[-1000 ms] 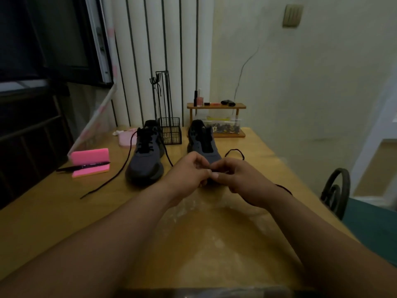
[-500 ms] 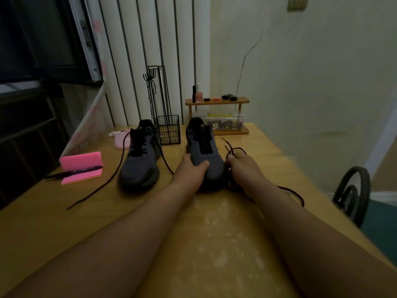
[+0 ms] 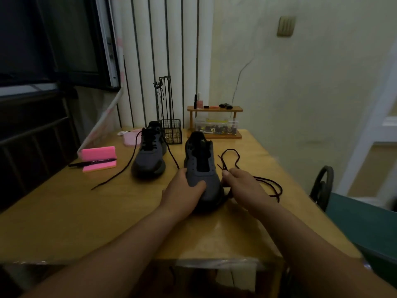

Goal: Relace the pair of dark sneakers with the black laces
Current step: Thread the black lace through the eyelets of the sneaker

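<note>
i see two dark shoes standing toe toward me on the wooden counter (image 3: pixel 64 211). the near shoe (image 3: pixel 200 166) sits at mid counter with bare eyelets and an open tongue. my left hand (image 3: pixel 184 188) grips its toe: the thumb lies across the top of the toe cap and the fingers wrap the left side.

my right hand (image 3: pixel 242 186) sits just beside the shoe's right flank, knuckles up, fingers curled down and under. the loose lace (image 3: pixel 266 183) runs in at the thumb and comes out past the back of the hand, so i read this hand as pinching the lace, though the fingertips themselves are hidden. beyond the hand the lace makes an open loop on the counter beside the shoe, and its other strands trail off to the right toward the counter edge.

the far shoe (image 3: pixel 150 155) stands to the left and further back, apart from the near one, already threaded. its own lace (image 3: pixel 116 175) spills from the top eyelets, one end running long across the counter to the left, the other falling between the two shoes.

a pink block (image 3: pixel 98 152) with a pen (image 3: pixel 92 163) across it lies at far left. a wire basket (image 3: pixel 171 132) stands behind the shoes, just beside the far shoe's heel. a small wooden shelf (image 3: pixel 214 108) stands against the wall with a clear box (image 3: pixel 217 126) beneath it.
</note>
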The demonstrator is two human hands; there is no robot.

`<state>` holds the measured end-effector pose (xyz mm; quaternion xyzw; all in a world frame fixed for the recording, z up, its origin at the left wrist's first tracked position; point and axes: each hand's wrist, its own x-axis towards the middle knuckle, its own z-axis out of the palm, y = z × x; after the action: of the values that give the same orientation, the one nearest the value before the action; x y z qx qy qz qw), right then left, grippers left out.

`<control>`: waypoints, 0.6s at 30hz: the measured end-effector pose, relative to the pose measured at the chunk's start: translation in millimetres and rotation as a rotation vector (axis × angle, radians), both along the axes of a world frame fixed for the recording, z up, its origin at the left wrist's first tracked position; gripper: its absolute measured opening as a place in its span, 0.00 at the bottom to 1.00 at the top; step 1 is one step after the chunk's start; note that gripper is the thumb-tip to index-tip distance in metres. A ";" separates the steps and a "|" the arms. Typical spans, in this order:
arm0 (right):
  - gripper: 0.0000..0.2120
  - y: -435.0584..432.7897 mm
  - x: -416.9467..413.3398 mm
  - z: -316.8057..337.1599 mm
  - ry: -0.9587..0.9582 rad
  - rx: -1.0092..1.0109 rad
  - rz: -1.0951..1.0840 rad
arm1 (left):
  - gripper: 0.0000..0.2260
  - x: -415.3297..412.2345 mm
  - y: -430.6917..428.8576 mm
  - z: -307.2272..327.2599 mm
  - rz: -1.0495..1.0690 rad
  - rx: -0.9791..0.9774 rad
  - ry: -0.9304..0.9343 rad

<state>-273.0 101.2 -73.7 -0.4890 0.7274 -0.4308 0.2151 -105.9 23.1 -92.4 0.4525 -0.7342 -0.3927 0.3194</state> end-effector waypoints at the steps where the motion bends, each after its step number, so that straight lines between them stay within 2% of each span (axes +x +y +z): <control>1: 0.16 5.2 3.7 0.7 0.010 -0.011 0.009 | 0.35 3.4 4.1 -0.9 0.026 -0.044 -0.004; 3: 0.14 10.4 8.4 3.5 0.086 -0.076 -0.011 | 0.30 6.7 10.0 3.1 0.117 -0.278 -0.071; 5: 0.14 9.9 9.7 9.2 0.207 -0.153 -0.061 | 0.19 5.1 15.8 15.1 0.140 -0.468 -0.065; 7: 0.14 7.2 11.8 15.7 0.349 -0.196 -0.062 | 0.14 0.4 21.8 33.6 0.040 -0.420 0.027; 9: 0.12 3.7 16.4 18.2 0.499 -0.211 -0.017 | 0.15 -6.7 23.1 50.2 -0.065 -0.261 0.090; 12: 0.10 2.6 23.9 17.5 0.588 -0.213 0.055 | 0.10 -14.0 15.3 62.9 -0.106 -0.175 0.142; 14: 0.10 1.5 23.6 16.7 0.520 -0.190 0.073 | 0.10 -10.2 9.5 63.4 -0.100 -0.118 0.224; 15: 0.13 0.4 19.9 16.0 0.415 -0.170 0.062 | 0.11 -6.2 6.9 61.5 -0.085 -0.097 0.245; 16: 0.17 -0.2 13.9 16.2 0.256 -0.143 0.029 | 0.11 -1.5 4.1 58.6 -0.067 -0.080 0.255; 18: 0.20 0.9 0.4 21.7 -0.176 -0.102 -0.093 | 0.11 6.0 -2.5 51.2 -0.052 -0.023 0.269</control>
<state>-272.6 102.1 -52.0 -0.4252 0.7046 -0.5182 0.2329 -99.9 20.6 -41.2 0.3729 -0.7008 -0.4496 0.4096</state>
